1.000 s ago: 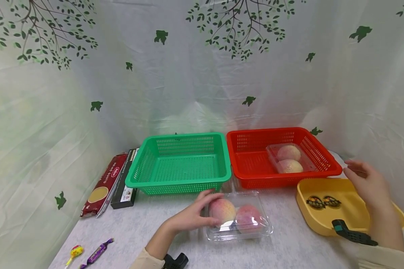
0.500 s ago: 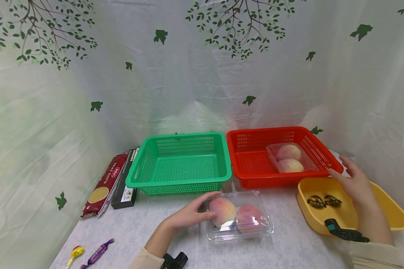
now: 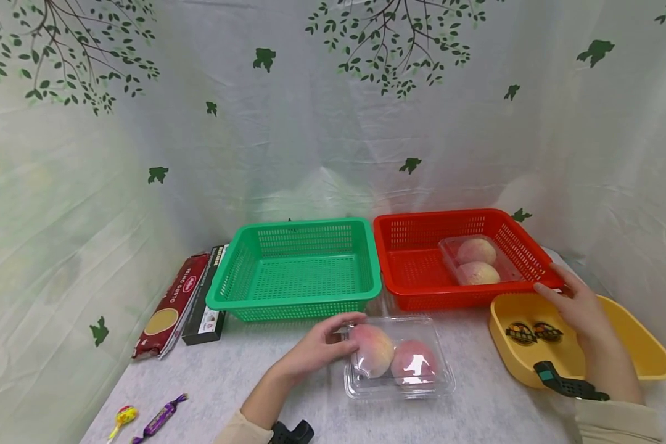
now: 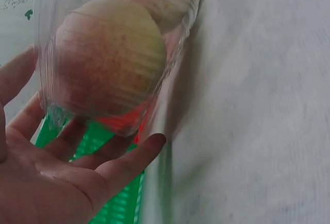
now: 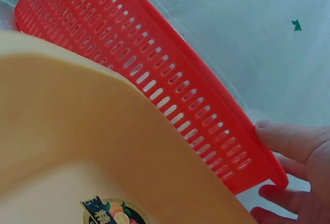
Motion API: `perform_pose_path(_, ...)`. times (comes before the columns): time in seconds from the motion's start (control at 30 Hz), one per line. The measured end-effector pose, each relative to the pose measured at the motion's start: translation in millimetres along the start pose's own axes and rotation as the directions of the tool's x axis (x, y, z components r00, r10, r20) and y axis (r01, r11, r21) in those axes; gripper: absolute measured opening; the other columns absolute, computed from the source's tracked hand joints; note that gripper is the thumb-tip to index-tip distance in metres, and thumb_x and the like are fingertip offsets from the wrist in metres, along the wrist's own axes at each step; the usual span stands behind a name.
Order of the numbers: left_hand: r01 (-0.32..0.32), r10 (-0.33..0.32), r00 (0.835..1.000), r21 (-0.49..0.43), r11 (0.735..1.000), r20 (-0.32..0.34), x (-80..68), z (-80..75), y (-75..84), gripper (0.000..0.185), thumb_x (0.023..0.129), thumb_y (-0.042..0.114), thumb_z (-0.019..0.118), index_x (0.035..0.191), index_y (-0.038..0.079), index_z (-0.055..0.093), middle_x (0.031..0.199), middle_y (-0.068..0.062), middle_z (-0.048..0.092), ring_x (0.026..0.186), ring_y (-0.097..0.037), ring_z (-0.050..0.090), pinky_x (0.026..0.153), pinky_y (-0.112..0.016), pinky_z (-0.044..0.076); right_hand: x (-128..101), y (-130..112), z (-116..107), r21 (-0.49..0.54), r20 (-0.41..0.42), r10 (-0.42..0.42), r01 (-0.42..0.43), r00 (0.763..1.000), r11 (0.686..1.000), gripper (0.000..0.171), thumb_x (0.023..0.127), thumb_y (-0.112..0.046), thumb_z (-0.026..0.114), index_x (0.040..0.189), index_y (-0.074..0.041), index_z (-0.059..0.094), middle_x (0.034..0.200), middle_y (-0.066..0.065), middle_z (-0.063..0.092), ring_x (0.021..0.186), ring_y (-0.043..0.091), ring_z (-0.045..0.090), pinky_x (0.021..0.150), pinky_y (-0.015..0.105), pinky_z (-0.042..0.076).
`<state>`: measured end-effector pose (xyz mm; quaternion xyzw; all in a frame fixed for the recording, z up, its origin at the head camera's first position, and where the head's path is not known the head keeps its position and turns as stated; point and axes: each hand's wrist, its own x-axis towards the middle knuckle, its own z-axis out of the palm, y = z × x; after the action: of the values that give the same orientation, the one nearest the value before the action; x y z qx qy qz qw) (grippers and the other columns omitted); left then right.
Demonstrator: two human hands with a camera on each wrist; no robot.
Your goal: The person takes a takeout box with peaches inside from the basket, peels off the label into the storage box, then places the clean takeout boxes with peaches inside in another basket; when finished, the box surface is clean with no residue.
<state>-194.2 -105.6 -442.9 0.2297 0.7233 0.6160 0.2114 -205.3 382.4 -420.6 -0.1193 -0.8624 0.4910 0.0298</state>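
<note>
A clear plastic clamshell box [image 3: 436, 349] of peaches [image 3: 414, 362] sits in the middle of the table. My left hand [image 3: 323, 346] holds its left end, thumb and fingers spread around the side; in the left wrist view the fingers [image 4: 129, 165] reach round that end near one peach [image 4: 111, 62]. At the right, my right hand [image 3: 579, 308] grips the front right corner of the red basket [image 3: 416, 299]. The right wrist view has the thumb [image 5: 289, 139] on the rim and the other fingers below it. Another clear box [image 3: 507, 271] with two peaches lies in that basket.
Beside the red basket stands a green basket [image 3: 294, 306]. A yellow tray [image 3: 513, 361] with two round stickers lies under my right forearm. At the left are a red-brown packet [image 3: 169, 308], a black box [image 3: 204, 327], a lollipop [image 3: 124, 415] and a purple-wrapped candy [image 3: 161, 420].
My right hand has moved left from beside the red basket onto its corner. The peach box under my left hand has shifted slightly right.
</note>
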Motion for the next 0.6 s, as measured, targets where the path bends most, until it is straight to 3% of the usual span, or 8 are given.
perform_pose_path(0.2, -0.014, 0.011, 0.999, -0.087, 0.996, -0.035, 1.8, 8.3, 3.5, 0.052, 0.097, 0.014, 0.065, 0.146, 0.008, 0.048, 0.142, -0.016, 0.05, 0.101, -0.013, 0.059, 0.081, -0.027, 0.055, 0.3, 0.9, -0.4, 0.008, 0.003, -0.003, 0.003, 1.0, 1.0, 0.086, 0.1, -0.051, 0.048, 0.16, -0.011, 0.002, 0.157, 0.036, 0.019, 0.132, 0.055, 0.027, 0.1, 0.072, 0.033)
perform_pose_path(0.3, 0.013, -0.02, 0.998, -0.104, 0.995, -0.066, 2.1, 11.4, 4.5, 0.05, 0.097, 0.019, 0.065, 0.145, 0.01, 0.049, 0.136, -0.016, 0.052, 0.098, -0.012, 0.059, 0.076, -0.027, 0.054, 0.3, 1.7, 0.0, 0.005, -0.001, -0.006, 0.006, 1.0, 1.0, 0.085, 0.101, -0.051, 0.048, 0.16, -0.01, 0.003, 0.157, 0.036, 0.02, 0.132, 0.055, 0.027, 0.1, 0.07, 0.034)
perform_pose_path(0.47, 0.076, -0.087, 0.991, -0.108, 0.991, -0.105, 1.5, 15.2, 6.4, 0.046, 0.098, 0.029, 0.064, 0.14, 0.015, 0.053, 0.141, -0.015, 0.047, 0.102, -0.016, 0.057, 0.076, -0.03, 0.051, 0.8, 2.1, 0.0, 0.011, 0.006, -0.003, 0.003, 1.0, 1.0, 0.084, 0.101, -0.051, 0.048, 0.16, -0.01, 0.003, 0.157, 0.035, 0.02, 0.132, 0.053, 0.027, 0.1, 0.068, 0.034)
perform_pose_path(0.6, 0.126, -0.143, 0.983, -0.139, 0.982, -0.119, 0.8, 16.9, 6.3, 0.046, 0.096, 0.03, 0.066, 0.136, 0.012, 0.052, 0.124, -0.008, 0.055, 0.097, -0.016, 0.057, 0.075, -0.03, 0.049, 1.4, 1.7, -0.3, 0.021, 0.005, 0.006, -0.006, 1.0, 1.0, 0.085, 0.101, -0.051, 0.049, 0.16, -0.012, 0.003, 0.158, 0.035, 0.02, 0.133, 0.053, 0.027, 0.103, 0.07, 0.032)
